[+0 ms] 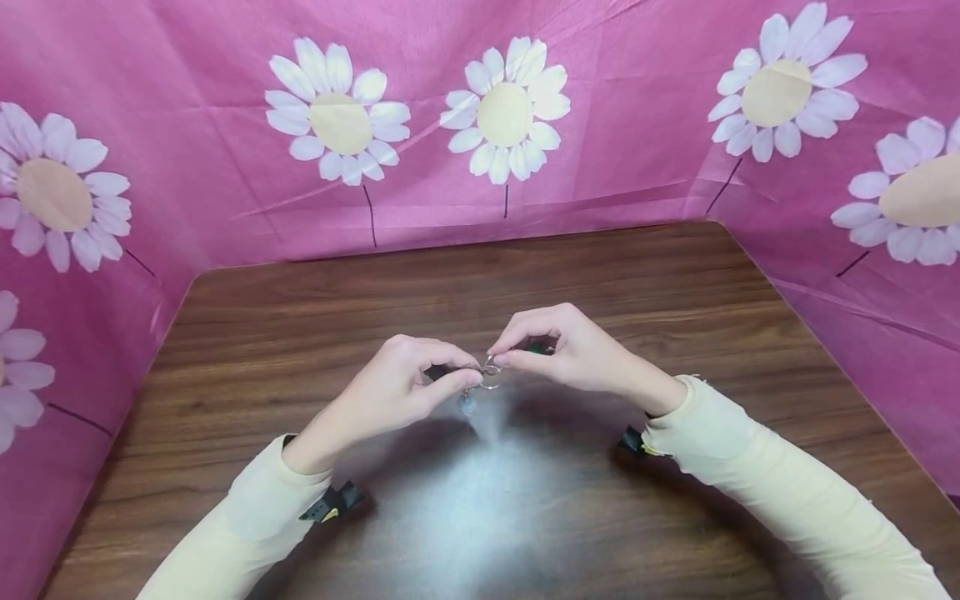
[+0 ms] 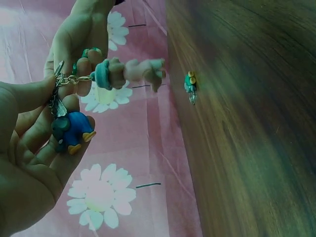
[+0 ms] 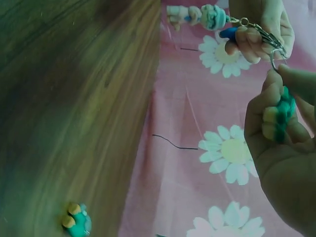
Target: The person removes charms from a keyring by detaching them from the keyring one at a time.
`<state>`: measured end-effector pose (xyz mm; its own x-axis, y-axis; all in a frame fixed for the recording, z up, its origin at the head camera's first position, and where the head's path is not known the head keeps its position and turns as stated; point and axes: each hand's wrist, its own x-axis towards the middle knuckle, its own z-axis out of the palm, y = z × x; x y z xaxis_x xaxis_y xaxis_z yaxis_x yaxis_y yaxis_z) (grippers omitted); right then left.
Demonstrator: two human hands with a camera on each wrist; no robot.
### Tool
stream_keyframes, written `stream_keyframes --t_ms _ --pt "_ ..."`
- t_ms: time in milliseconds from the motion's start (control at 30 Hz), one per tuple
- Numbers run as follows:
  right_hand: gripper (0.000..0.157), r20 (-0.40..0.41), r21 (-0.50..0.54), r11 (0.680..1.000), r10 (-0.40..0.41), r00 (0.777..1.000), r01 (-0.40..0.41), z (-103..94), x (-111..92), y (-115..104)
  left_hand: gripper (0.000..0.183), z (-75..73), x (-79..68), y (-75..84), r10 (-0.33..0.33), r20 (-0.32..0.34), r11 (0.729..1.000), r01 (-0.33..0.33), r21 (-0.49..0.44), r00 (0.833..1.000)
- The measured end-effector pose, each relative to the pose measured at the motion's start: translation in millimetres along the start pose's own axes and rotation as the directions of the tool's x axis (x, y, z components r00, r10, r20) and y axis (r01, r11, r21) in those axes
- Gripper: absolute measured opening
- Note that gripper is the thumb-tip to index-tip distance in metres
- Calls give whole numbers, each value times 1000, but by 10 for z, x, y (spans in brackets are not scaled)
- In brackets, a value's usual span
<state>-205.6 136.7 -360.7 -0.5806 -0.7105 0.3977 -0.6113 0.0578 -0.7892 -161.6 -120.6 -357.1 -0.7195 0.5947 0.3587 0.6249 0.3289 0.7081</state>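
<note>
My left hand [image 1: 397, 387] pinches the metal links of a keychain between thumb and fingers. A blue figure [image 2: 78, 129] with yellow feet hangs against its fingers. From a chain dangles a pale figure with a teal hat [image 2: 102, 75], also held by the left hand. My right hand [image 1: 573, 350] pinches a metal split ring [image 3: 273, 60] that meets the left hand's links. Against the right palm lies a green and yellow figure [image 3: 284, 116]. Whether the rings are linked cannot be made out.
Another green and yellow keychain [image 3: 76, 222] lies on the brown wooden table [image 1: 300, 308]. Pink cloth [image 1: 622, 150] printed with white daisies stands around the table's back and sides.
</note>
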Motion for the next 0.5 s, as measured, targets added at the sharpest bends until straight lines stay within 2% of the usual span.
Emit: stream_keyframes --t_ms 167,300,400,500 --pt "18 49 -193 970 -142 989 149 3 49 -45 7 12 9 27 -10 24 1000 10 6 1000" --pt "16 154 -298 927 -187 970 226 36 69 -21 8 -28 26 36 -81 8 997 81 -6 997" --pt "14 189 -324 921 -162 968 218 41 41 30 8 -91 32 27 -166 -11 986 165 -29 986" --pt "12 158 -307 943 -84 984 129 11 -10 80 9 -128 22 -1 -232 4 971 231 -56 973"
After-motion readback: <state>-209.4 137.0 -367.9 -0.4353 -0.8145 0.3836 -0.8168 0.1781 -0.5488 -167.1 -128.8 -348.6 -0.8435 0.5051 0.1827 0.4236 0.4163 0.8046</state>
